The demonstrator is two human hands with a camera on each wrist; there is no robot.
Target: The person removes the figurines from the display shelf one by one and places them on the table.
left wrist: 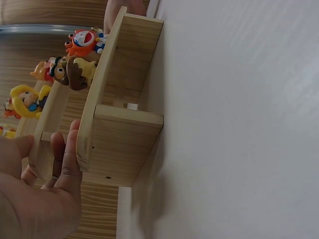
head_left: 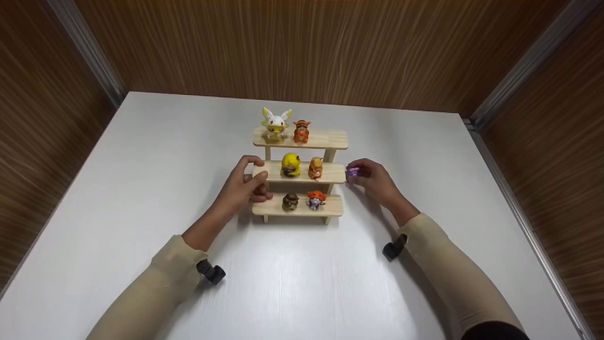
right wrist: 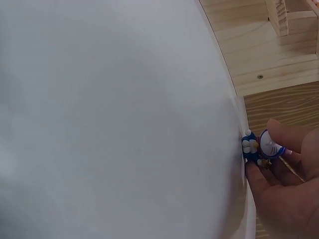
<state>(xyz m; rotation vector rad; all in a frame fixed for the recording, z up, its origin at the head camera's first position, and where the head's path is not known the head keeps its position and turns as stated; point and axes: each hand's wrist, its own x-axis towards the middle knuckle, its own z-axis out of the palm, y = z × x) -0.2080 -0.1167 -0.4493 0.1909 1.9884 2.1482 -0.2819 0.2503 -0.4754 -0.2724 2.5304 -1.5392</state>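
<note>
A three-tier wooden display stand (head_left: 334, 169) carries two small figurines on each tier. My left hand (head_left: 240, 188) grips the stand's left end; the thumb lies on the middle tier, and other fingers touch the front tier's end in the left wrist view. Just off the stand's right end, my right hand (head_left: 377, 182) pinches a small figurine (right wrist: 271, 145) between thumb and fingers. It is blue and white with a whiskered face, and its purple top (head_left: 352, 173) shows in the head view. Its feet are at the white tabletop.
On the top tier are a white-eared figurine (head_left: 275, 126) and an orange tiger (head_left: 301, 132). The middle tier holds a yellow-haired figurine (head_left: 290, 166) and an orange one (head_left: 315, 169). A brown owl (head_left: 290, 202) and an orange-hatted figurine (head_left: 316, 200) stand in front. Wood-grain panels (head_left: 283, 52) surround the table.
</note>
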